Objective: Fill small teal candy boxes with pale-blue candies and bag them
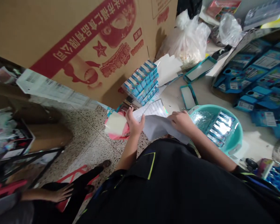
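My right hand (181,122) is closed on the upper edge of a greyish-white paper sheet (154,126), which bends down over my lap. My left hand (134,123) has its thumb and fingers apart, with the thumb tip close to that sheet's left edge; whether it touches cannot be told. Beyond the hands lies a white sheet with a printed grid (155,108). To the left of my left hand, a stack of pale yellowish sheets (115,123) rests on a pink stool (114,136). Small blue boxes (143,81) are stacked in rows behind the printed sheet.
A turquoise basin (239,130) at right holds a wrapped pack of boxes (221,127). Behind it, a large carton holds many blue boxes (266,71). A big cardboard box (84,40) stands ahead. At lower left, another person's hand (62,193) rests on their leg.
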`<state>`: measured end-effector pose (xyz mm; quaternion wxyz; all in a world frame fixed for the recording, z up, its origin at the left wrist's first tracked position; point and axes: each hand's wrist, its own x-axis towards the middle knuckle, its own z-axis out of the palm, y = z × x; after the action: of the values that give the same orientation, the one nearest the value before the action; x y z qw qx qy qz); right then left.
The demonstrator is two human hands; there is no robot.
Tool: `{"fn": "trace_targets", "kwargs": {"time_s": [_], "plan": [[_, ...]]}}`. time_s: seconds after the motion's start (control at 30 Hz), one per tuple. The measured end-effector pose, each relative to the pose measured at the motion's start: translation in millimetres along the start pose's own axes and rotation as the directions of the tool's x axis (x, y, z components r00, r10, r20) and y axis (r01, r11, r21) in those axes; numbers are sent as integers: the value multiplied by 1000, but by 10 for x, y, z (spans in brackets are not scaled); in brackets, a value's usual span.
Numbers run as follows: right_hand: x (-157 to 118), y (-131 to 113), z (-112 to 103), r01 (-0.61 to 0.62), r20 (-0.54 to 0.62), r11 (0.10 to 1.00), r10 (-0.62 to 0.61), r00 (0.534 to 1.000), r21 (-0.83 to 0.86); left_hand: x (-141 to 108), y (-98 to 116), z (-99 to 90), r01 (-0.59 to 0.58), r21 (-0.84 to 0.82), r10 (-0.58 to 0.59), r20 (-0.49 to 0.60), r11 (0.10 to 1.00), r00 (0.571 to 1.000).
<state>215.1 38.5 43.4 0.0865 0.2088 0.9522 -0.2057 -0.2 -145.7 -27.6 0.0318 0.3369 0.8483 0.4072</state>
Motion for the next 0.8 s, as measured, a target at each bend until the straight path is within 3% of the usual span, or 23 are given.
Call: {"fn": "trace_targets", "kwargs": {"time_s": [0.1, 0.2, 0.27, 0.33, 0.4, 0.47, 0.57, 0.73, 0.8], "plan": [[-168, -263, -37, 102, 12, 994, -101, 995, -40, 130, 29, -20, -75, 64, 72, 41, 995, 997], [-317, -368, -25, 133, 19, 988, -132, 991, -79, 255, -62, 26, 69, 128, -99, 248, 989, 964], [-402, -375, -4, 124, 18, 988, -123, 992, -92, 300, -160, 49, 153, 195, -224, 431, 969, 874], [-471, -357, 16, 87, 8, 992, -87, 996, -86, 308, -256, 43, 204, 225, -301, 621, 953, 724], [-520, -331, 32, 33, -7, 997, -33, 999, -67, 283, -331, 4, 242, 183, -294, 753, 953, 588], [-549, -304, 43, -26, -25, 999, 24, 999, -47, 235, -374, -57, 257, 105, -231, 817, 961, 528], [-563, -267, 58, -77, -54, 996, 76, 996, -32, 147, -388, -154, 221, 64, -176, 826, 973, 535], [-570, -249, 48, -31, -90, 999, 27, 996, -41, 95, -416, -294, 213, 23, -144, 806, 977, 575], [-592, -250, 22, -12, -118, 999, 6, 993, -48, 116, -461, -355, 199, 39, -156, 770, 979, 619]]}}
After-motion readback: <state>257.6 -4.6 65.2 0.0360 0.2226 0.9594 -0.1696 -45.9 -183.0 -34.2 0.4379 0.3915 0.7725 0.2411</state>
